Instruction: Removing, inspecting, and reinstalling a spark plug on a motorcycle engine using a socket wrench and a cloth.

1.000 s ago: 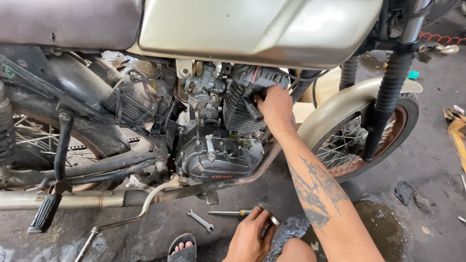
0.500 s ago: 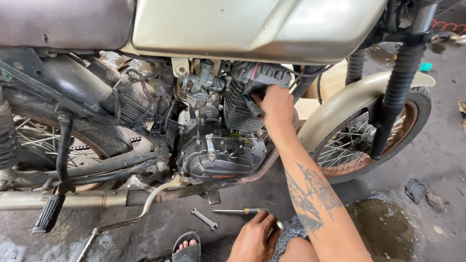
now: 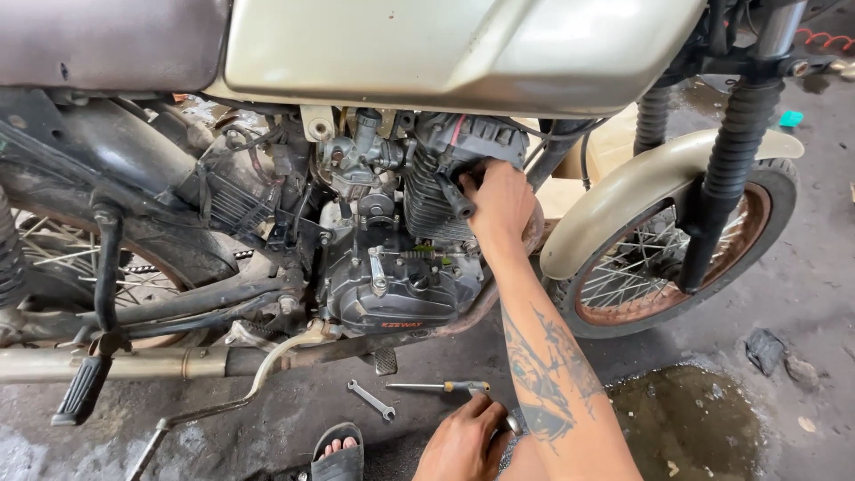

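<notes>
While the right hand [image 3: 500, 207] stays pressed against the engine's [image 3: 401, 267] finned cylinder [image 3: 432, 191], fingers curled onto a dark part there, the left hand [image 3: 463, 438] has moved little since a half second ago: it remains low on the floor [image 3: 712, 312], closed around the handle end of a screwdriver [image 3: 438, 387] whose shaft points left. What the right fingers actually grip cannot be told. Framing has drifted slightly, with the motorcycle sitting a touch further right than before.

A small wrench [image 3: 371, 399] lies on the concrete just left of the screwdriver, apart from it. Nearby, toes in a dark sandal [image 3: 338, 454] show at the bottom edge. No container is in view; a dark wet patch [image 3: 686, 419] spreads on the floor right of the tattooed forearm [image 3: 543, 365].

Overhead, the cream fuel tank [image 3: 445, 49] hangs above the carburettor [image 3: 356, 156] and engine. To the right stand the front wheel [image 3: 668, 258], its cream mudguard [image 3: 641, 191] and the fork [image 3: 726, 169]. The exhaust pipe [image 3: 134, 363], a footpeg [image 3: 82, 390] and the kickstand [image 3: 214, 405] cross the lower left, between the viewer and the rear wheel [image 3: 53, 258].
</notes>
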